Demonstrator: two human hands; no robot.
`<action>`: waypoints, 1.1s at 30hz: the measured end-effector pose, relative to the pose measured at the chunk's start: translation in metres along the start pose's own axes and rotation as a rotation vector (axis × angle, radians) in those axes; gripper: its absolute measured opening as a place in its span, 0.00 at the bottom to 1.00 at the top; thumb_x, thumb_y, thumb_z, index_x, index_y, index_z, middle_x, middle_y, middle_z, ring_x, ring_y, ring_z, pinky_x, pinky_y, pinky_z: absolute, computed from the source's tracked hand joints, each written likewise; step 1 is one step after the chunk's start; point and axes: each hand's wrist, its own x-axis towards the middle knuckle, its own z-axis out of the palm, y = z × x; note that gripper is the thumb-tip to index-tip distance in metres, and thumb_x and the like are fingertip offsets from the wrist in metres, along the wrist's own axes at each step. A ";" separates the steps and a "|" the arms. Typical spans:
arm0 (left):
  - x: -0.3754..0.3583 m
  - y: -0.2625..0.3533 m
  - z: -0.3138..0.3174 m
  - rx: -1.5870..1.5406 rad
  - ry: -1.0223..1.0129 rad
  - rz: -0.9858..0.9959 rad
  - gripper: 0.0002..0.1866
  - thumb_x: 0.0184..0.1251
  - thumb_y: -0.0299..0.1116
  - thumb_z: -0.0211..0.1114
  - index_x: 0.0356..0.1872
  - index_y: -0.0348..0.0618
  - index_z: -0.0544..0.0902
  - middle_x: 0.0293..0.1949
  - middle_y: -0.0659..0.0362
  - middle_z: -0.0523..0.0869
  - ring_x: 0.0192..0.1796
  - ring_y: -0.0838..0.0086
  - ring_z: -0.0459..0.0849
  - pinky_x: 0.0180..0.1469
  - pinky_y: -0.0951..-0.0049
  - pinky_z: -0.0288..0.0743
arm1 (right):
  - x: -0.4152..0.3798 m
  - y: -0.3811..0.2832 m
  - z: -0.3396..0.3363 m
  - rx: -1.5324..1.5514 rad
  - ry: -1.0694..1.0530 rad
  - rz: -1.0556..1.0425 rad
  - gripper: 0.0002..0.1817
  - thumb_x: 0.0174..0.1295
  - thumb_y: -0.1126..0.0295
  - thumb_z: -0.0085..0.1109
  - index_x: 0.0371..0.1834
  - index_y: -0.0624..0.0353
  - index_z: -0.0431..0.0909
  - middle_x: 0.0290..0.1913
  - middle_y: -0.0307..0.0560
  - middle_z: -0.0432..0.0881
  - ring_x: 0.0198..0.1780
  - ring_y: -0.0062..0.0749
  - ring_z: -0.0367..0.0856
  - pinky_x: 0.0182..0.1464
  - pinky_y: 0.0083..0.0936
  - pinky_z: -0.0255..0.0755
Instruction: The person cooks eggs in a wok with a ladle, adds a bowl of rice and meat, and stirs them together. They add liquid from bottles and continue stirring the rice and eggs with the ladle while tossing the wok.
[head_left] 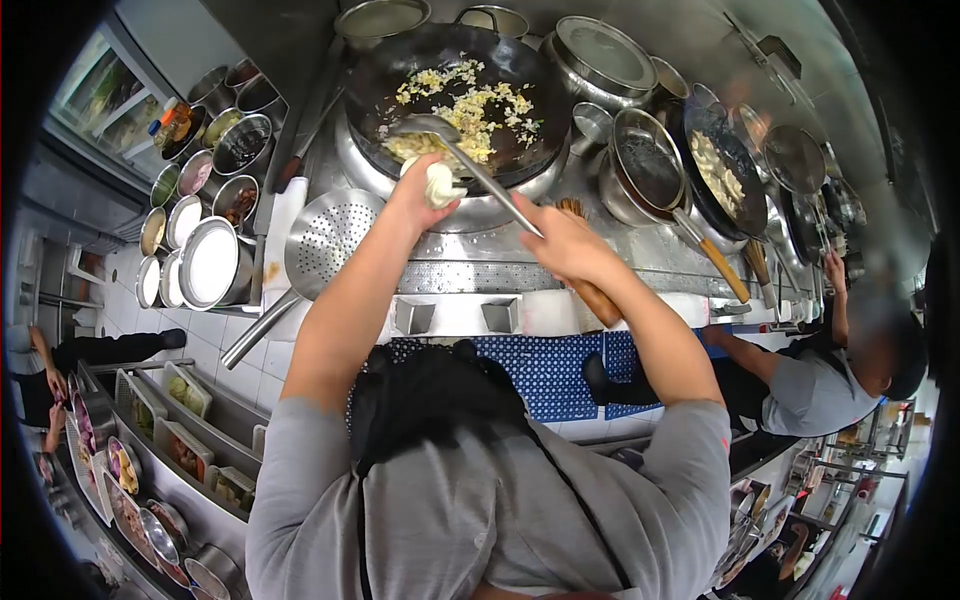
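A large black wok (pixel 365 100) sits on the round burner ring, with yellow and white bits of food (pixel 480 120) scattered inside. My left hand (pixel 423 195) is closed on a folded white cloth (pixel 440 186) at the wok's near rim. In my right hand (pixel 565 243) is the shaft of a long metal ladle (pixel 490 184), whose wooden handle (pixel 598 302) sticks out below the hand. The ladle's bowl rests in the wok, over the food at its left side.
A perforated strainer (pixel 330 235) lies left of the wok, near bowls of ingredients (pixel 240 200). To the right are a pot with a sieve (pixel 648 160) and a second wok with pale food (pixel 715 175). A co-worker (pixel 825 385) stands at the far right.
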 end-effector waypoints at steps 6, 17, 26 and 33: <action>-0.026 -0.014 0.017 -0.021 0.160 0.075 0.12 0.75 0.42 0.48 0.49 0.51 0.76 0.39 0.56 0.83 0.38 0.62 0.83 0.29 0.62 0.80 | 0.015 -0.004 0.021 -0.125 0.153 0.232 0.33 0.65 0.66 0.57 0.73 0.60 0.61 0.30 0.61 0.83 0.24 0.49 0.83 0.34 0.39 0.78; -0.100 0.039 -0.018 0.078 -0.156 -0.011 0.11 0.74 0.43 0.47 0.43 0.51 0.74 0.32 0.62 0.81 0.30 0.68 0.81 0.22 0.65 0.74 | -0.112 -0.188 -0.058 0.504 -0.147 0.532 0.32 0.67 0.71 0.54 0.76 0.51 0.60 0.20 0.37 0.74 0.12 0.18 0.70 0.14 0.20 0.66; -0.057 -0.009 -0.061 -0.038 -0.186 0.083 0.08 0.71 0.37 0.49 0.44 0.52 0.76 0.35 0.59 0.85 0.28 0.66 0.84 0.19 0.66 0.75 | -0.008 -0.126 0.001 -0.030 0.143 0.424 0.21 0.63 0.66 0.55 0.58 0.64 0.70 0.42 0.69 0.82 0.49 0.62 0.82 0.51 0.49 0.75; -0.076 0.032 -0.010 -0.016 -0.145 0.023 0.11 0.72 0.42 0.53 0.39 0.46 0.77 0.31 0.58 0.82 0.33 0.67 0.83 0.23 0.69 0.75 | -0.030 -0.132 -0.046 0.062 -0.125 0.318 0.32 0.64 0.69 0.55 0.73 0.60 0.62 0.22 0.51 0.79 0.18 0.33 0.79 0.25 0.32 0.75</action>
